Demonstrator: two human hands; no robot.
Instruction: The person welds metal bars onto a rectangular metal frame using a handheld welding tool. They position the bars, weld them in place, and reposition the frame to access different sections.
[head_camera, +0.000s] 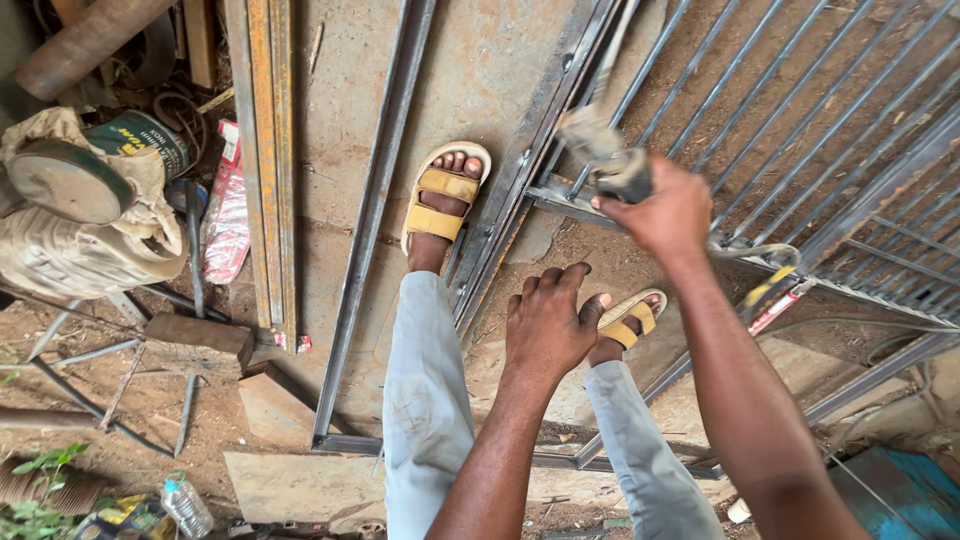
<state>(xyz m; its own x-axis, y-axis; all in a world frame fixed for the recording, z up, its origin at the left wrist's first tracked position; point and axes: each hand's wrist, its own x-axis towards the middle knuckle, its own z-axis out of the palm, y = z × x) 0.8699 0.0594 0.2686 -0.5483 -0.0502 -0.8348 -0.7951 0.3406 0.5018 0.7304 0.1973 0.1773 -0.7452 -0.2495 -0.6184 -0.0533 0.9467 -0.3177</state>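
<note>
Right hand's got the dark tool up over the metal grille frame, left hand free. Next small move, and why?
Probably lower the tool: the right hand grips the dark handled tool, blurred, above the grey steel grille frame, without clear contact. The left hand hangs open over the legs, holding nothing, and could steady the frame first.

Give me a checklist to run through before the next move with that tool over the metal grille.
1. Grip on tool: right hand closed around the dark handle of the tool. Ok.
2. Tool head: blurred, its kind and contact with the grille unclear. Cannot tell.
3. Left hand clear: empty, fingers curled, held over the knee, apart from the tool. Ok.
4. Foot protection: open yellow sandals, toes bare beside the steel frame. Not ok.
5. Hand protection: no gloves on either hand. Not ok.
6. Footing: scrap bars and offcuts lie on the ground to the left. Not ok.
</note>
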